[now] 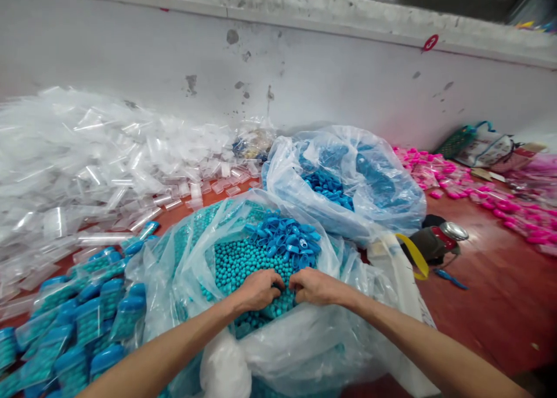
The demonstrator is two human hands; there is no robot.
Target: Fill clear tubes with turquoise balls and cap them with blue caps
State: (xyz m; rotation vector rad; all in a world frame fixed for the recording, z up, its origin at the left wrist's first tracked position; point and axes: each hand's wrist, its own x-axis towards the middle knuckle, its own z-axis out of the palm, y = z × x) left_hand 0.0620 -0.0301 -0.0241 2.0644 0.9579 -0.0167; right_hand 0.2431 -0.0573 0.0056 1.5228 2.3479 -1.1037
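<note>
A large clear plastic bag point(187, 270) stands open in front of me, full of small teal beads point(237, 261). Blue plastic caps point(289, 238) lie heaped on the beads toward the back right. My left hand point(260, 289) is over the beads with its fingers curled. Close beside it, my right hand point(314, 286) is also curled, its fingertips facing the left ones just in front of the caps. Anything between the fingers is too small or hidden to make out.
Behind is another bag point(387, 203) with blue caps. Clear empty containers point(108, 160) pile up at the left, above bead-filled containers with blue caps point(89, 322). Pink pieces point(500, 203) lie at the right, near a dark object with a yellow strap point(413, 256). A wall point(322, 79) runs behind.
</note>
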